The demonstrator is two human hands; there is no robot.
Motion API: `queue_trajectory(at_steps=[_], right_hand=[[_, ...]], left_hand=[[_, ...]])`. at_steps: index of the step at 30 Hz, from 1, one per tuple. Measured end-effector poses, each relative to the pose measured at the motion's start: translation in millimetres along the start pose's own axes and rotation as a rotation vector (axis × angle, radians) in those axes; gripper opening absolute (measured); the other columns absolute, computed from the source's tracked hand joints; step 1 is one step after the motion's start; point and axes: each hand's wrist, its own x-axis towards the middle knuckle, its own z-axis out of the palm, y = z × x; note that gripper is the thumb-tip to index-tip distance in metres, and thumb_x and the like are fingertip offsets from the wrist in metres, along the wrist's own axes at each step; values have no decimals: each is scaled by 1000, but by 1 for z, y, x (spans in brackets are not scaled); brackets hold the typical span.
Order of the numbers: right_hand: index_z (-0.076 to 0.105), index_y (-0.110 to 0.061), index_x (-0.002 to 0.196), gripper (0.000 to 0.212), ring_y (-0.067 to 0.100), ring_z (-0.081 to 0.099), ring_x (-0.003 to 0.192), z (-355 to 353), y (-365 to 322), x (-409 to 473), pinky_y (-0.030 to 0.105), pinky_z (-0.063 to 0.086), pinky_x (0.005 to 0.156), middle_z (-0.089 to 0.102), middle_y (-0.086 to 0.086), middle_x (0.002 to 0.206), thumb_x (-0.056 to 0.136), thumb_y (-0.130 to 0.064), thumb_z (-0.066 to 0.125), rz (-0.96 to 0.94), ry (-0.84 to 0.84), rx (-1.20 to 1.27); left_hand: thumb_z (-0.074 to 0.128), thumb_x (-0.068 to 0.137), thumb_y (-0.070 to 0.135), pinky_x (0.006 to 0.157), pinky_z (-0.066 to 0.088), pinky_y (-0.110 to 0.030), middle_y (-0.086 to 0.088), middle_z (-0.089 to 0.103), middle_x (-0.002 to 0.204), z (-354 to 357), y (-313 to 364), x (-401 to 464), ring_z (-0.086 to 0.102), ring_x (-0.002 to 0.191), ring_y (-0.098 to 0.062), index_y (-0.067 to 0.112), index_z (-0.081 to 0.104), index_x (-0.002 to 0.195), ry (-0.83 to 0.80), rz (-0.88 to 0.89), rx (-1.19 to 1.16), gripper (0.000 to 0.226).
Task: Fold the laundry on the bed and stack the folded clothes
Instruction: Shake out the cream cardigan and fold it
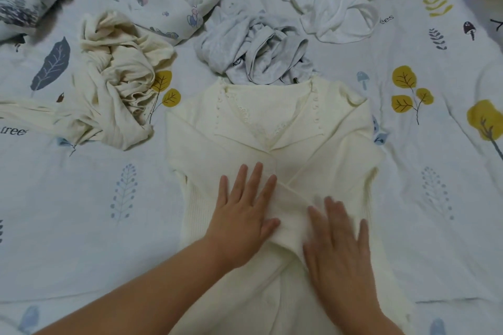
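Cream cardigan (272, 128) under flat fingers (255, 177)

A cream knitted cardigan (275, 160) is laid flat on the bed (81, 212), close to its near edge, collar away from that edge. Its V-neck is trimmed with lace and small buttons, and both sleeves are folded inward and crossed over the chest. A crumpled beige garment (114, 81) is bunched towards the bed's left side, one strip of it trailing out to the left edge. A rumpled grey garment (253, 54) is heaped just beyond the cardigan's collar, touching it. A creased white garment (334, 0) is spread further back, towards the far edge, beside the grey one. None of these three is folded.
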Motion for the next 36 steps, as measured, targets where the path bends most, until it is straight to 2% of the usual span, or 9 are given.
queue_trajectory(at_steps=[3, 8, 13, 18, 26, 30, 32, 34, 36], right_hand=[[33, -20, 137, 54, 12, 0, 145, 7, 3, -13, 42, 8, 109, 37, 9, 144, 99, -45, 3, -79, -165, -5], [62, -13, 123, 47, 32, 57, 116, -7, 12, -11, 47, 43, 97, 57, 13, 131, 83, -25, 41, -148, -118, -22], [53, -9, 129, 61, 33, 48, 126, -37, 64, -33, 34, 12, 108, 53, 17, 133, 73, -3, 32, -285, -120, -142], [28, -11, 142, 76, 22, 3, 145, -46, 110, -57, 41, 15, 109, 29, 9, 150, 67, 1, 28, -520, -207, -229], [43, -17, 132, 73, 35, 43, 129, -45, 109, -45, 41, 24, 107, 47, 18, 138, 66, 10, 30, -703, -215, -148], [58, -16, 105, 61, 35, 58, 114, -47, 95, -41, 35, 28, 105, 60, 17, 123, 51, 7, 76, -589, -239, 86], [66, -17, 96, 11, 26, 57, 116, -55, 86, -38, 23, 30, 104, 61, 10, 122, 85, -20, 62, -524, -188, 215], [72, -13, 91, 38, 8, 54, 115, -60, 81, -33, 12, 35, 98, 64, 1, 117, 96, -37, 43, -342, -197, 400], [77, -19, 88, 14, -9, 57, 104, -71, 74, -16, 5, 41, 89, 71, -15, 102, 85, -16, 63, -103, -196, 635]], left_hand=[[-5, 81, 67, 102, -35, -41, 10, -54, 133, 11, 4, -10, -48, 126, -20, 41, -47, 122, -99, 108, 64, 65], [18, 96, 55, 110, -20, -41, 6, -39, 142, 0, 2, -12, -33, 135, -20, 39, -35, 129, -91, 89, 72, 65], [30, 72, 2, 106, 35, -49, -15, 47, 140, -27, -22, -71, 47, 127, -34, 15, 49, 136, 10, 246, 274, 68], [34, 69, 2, 103, 35, -51, -11, 48, 139, -20, -63, -132, 49, 124, -32, 18, 38, 137, -31, 410, 486, 70], [86, 10, 19, 81, 50, -55, -22, 52, 132, -18, -50, -133, 54, 114, -44, 28, 45, 132, -222, 345, 411, 129], [79, 11, 15, 78, 54, -45, -13, 61, 124, -23, -40, -132, 60, 110, -38, 31, 49, 117, -143, 293, 247, 111], [81, 39, 12, 97, 45, -28, 1, 54, 133, -31, -36, -132, 51, 125, -22, 37, 50, 110, -110, 179, -20, 82], [64, 73, 28, 109, 28, -16, 11, 51, 135, -43, -32, -124, 39, 132, -2, 37, 57, 102, -26, 5, -420, 31], [57, 75, 35, 103, 38, -25, 1, 65, 117, -59, -33, -111, 55, 117, -10, 24, 66, 96, 52, -191, -719, 26]])
